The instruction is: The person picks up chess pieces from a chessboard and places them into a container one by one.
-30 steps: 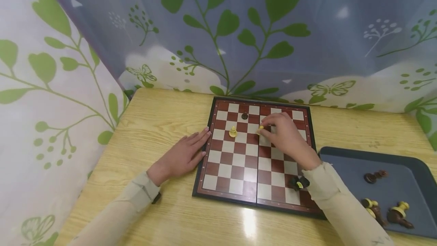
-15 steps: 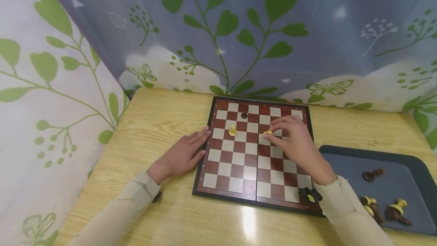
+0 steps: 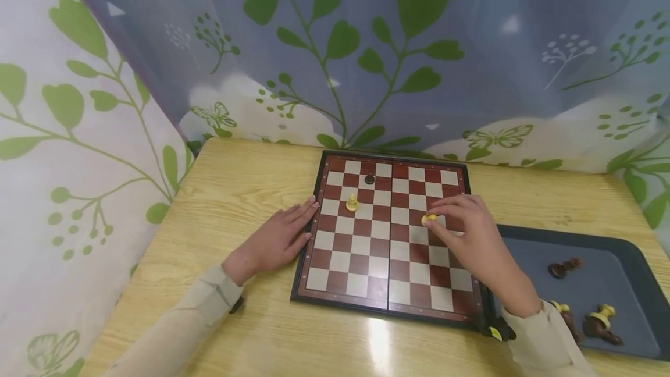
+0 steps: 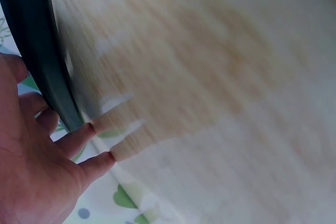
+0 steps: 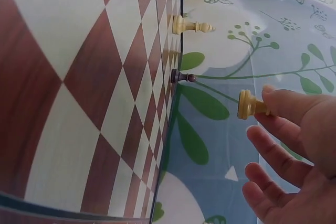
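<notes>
My right hand pinches a pale yellow chess piece between thumb and forefinger, above the right half of the chessboard. In the right wrist view its base is off the board and its top is hidden by the fingers. With fingers straight, my left hand rests on the table and touches the board's left edge; the left wrist view shows the fingers by the dark rim. A pale yellow bishop-like piece and a small dark pawn stand upright on the board's left half.
A dark grey tray lies right of the board, under the right forearm. In it lie a dark piece and several other dark and yellow pieces. A patterned cloth hangs behind the wooden table.
My right hand has moved right and toward me, carrying the yellow chess piece from the board's middle over its right half. The left hand stays at the left edge.
</notes>
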`<state>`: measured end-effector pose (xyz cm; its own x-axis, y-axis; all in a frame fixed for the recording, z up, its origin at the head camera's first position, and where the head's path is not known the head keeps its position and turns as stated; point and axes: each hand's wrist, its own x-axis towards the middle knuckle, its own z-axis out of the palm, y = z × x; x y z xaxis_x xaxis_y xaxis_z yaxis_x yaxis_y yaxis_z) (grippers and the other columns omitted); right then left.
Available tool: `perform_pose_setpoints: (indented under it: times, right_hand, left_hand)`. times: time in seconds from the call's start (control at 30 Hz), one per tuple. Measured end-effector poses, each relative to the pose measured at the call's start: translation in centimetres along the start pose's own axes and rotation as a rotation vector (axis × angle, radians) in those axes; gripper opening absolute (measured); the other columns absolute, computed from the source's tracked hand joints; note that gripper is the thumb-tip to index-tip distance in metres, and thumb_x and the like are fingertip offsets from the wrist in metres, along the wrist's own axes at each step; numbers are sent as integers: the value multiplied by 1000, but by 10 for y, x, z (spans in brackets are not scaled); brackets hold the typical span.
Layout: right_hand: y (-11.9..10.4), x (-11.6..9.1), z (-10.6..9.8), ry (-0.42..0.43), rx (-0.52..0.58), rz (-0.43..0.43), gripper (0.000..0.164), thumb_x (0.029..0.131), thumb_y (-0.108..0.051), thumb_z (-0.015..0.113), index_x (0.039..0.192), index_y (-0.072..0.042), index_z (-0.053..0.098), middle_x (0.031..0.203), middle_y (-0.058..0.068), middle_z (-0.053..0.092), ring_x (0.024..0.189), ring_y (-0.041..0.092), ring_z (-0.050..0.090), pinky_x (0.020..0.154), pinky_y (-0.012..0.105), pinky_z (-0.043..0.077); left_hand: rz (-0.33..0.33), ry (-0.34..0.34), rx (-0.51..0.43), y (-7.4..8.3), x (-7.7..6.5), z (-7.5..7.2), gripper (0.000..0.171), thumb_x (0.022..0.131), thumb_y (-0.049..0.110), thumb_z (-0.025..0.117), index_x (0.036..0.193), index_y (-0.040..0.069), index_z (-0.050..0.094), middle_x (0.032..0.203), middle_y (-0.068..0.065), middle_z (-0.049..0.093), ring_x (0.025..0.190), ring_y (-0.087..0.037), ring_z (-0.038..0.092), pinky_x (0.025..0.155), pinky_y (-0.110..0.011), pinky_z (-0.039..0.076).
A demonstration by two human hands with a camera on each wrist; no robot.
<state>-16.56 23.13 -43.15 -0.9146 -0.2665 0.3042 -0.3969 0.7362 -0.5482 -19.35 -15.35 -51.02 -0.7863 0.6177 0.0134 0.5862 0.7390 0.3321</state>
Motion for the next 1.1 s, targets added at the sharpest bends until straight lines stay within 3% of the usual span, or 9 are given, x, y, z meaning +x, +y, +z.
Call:
perform_pose_setpoints:
  times: [0.5, 0.87, 1.1]
  right_hand:
    - [-1, -25, -14, 88, -8, 3, 17, 82, -7, 84, 99, -7, 79, 107, 12, 72, 112, 37, 54, 89, 61, 45]
    - [7, -53, -20, 139, -31, 55, 20, 79, -1, 84, 98, -3, 78, 108, 14, 71, 112, 37, 52, 88, 61, 43]
    - [14, -74, -30, 139, -63, 150, 21, 78, -1, 85, 97, -4, 78, 112, 18, 71, 115, 44, 51, 91, 65, 40]
  left_hand:
    - [-21, -10, -1, 2, -2, -1, 60, 110, 36, 37, 163, 12, 20, 170, -4, 16, 150, -38, 32, 121, -58, 29]
    - [-23, -14, 2, 1, -1, -1, 60, 110, 37, 37, 163, 13, 21, 170, -3, 16, 150, -38, 33, 121, -58, 31]
    - [-17, -8, -4, 1, 0, -2, 60, 110, 36, 38, 163, 12, 22, 170, -4, 17, 149, -39, 34, 120, -58, 31]
